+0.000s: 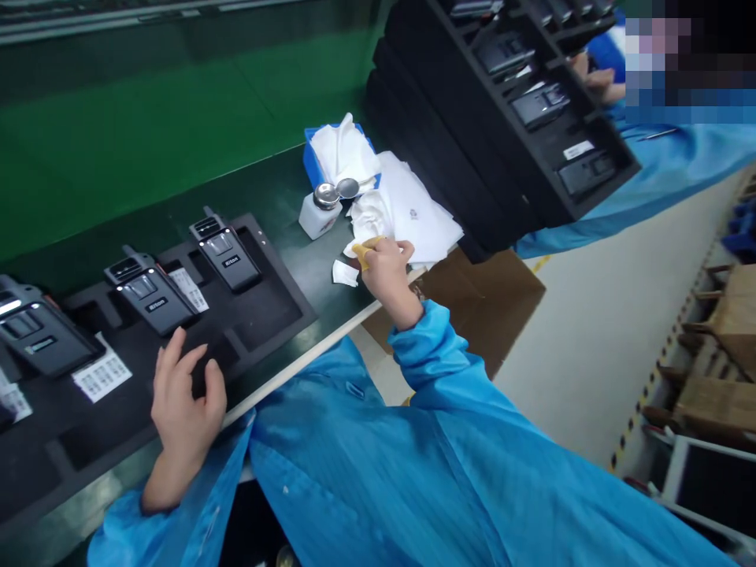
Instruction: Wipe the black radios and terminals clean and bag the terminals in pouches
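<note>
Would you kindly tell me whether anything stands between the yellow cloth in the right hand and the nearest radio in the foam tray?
Yes, two low things: a white scrap lies on the bench just beside the yellow cloth in the right hand, and the foam tray's edge lies before the radio.

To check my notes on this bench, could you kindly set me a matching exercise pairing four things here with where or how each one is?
Things:
1. left hand
2. right hand
3. white pump bottle
4. black handheld radio

States:
A. beside a blue tissue box
B. seated in a black foam tray
C. pinching a yellow cloth
D. resting on the tray

Pairs: 1-D, 2-C, 3-A, 4-B.
</note>
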`<state>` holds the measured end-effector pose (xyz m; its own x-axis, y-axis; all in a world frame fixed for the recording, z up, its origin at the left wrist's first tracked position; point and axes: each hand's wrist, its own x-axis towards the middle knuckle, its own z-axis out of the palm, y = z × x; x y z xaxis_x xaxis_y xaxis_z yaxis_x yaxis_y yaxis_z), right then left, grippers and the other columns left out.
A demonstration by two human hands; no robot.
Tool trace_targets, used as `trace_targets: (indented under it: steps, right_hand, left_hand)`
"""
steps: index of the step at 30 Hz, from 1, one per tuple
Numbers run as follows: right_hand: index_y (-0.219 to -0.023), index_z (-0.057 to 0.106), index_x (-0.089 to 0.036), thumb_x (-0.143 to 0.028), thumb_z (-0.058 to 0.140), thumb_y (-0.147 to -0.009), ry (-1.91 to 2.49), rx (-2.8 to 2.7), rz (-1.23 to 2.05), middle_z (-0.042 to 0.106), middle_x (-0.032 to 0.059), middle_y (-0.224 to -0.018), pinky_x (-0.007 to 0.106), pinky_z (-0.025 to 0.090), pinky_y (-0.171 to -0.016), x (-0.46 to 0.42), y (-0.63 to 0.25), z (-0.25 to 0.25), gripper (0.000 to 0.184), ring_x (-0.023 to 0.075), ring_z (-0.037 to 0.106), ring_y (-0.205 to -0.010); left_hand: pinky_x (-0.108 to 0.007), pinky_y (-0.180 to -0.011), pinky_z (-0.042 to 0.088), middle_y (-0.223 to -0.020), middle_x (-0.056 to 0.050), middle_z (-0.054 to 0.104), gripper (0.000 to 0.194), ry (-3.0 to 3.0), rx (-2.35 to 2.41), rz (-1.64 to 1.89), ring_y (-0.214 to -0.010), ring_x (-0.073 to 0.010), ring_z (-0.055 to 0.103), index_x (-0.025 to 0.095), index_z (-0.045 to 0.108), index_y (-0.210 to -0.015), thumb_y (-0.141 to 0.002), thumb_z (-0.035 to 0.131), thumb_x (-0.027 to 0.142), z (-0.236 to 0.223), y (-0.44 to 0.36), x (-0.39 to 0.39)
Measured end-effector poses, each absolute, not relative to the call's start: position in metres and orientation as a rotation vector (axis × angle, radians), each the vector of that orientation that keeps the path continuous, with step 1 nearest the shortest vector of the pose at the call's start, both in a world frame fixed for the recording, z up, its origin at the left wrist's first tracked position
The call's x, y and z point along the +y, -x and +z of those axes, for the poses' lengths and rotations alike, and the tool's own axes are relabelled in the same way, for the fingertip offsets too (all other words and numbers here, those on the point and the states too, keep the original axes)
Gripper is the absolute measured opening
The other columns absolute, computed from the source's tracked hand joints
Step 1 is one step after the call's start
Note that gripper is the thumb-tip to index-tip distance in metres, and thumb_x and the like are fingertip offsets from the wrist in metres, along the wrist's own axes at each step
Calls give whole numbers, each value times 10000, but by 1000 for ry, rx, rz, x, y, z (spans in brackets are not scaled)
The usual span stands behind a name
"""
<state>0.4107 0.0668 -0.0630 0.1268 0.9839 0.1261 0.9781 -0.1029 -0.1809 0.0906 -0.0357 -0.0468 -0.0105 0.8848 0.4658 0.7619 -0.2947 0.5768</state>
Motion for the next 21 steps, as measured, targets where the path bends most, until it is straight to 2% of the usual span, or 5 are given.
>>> trace_targets:
  steps: [4,8,10,14,21]
  right_hand:
    - [-850,723,-192,-137,533,-818,2116,-2075,78,648,110,-1023,389,214,-780,45,-394,-69,200,235,467,-959]
    - [-811,723,-193,-91,504,-803,2083,-2147,202,652,89,-951,374,206,-743,37,-388,-65,241,204,471,-873]
    - [-823,721,-196,-93,501,-807,2045,-2096,112,650,78,-946,381,214,-763,47,-391,-54,243,205,481,-884]
    - [-883,704,-217,-130,480,-844,1917,-1950,-194,623,70,-990,420,229,-827,86,-395,-22,244,228,471,-933]
    - [-704,611,-200,-96,407,-852,1745,-2120,-131,553,69,-912,490,236,-874,129,-388,-9,273,238,444,-916]
  left_hand:
    - [-502,-1105,449,-1409,-118,565,344,-2145,1769,1176,-1270,-296,565,211,629,-1156,-825,616,117,-42,-95,-33]
    - [-474,-1104,444,-1373,-134,593,321,-2224,1648,1154,-1275,-277,565,211,620,-1117,-819,615,91,-43,-107,-23]
    - [-497,-1110,426,-1331,-142,621,278,-2265,1576,1117,-1280,-283,561,207,622,-1087,-829,607,104,-46,-116,-15]
    - [-603,-1139,322,-1252,-137,673,186,-2308,1562,949,-1305,-316,535,211,633,-1037,-872,566,155,-52,-132,3]
    - [-667,-1169,162,-1338,-167,617,253,-2312,1670,805,-1338,-330,499,186,643,-1116,-912,494,166,-56,-147,15]
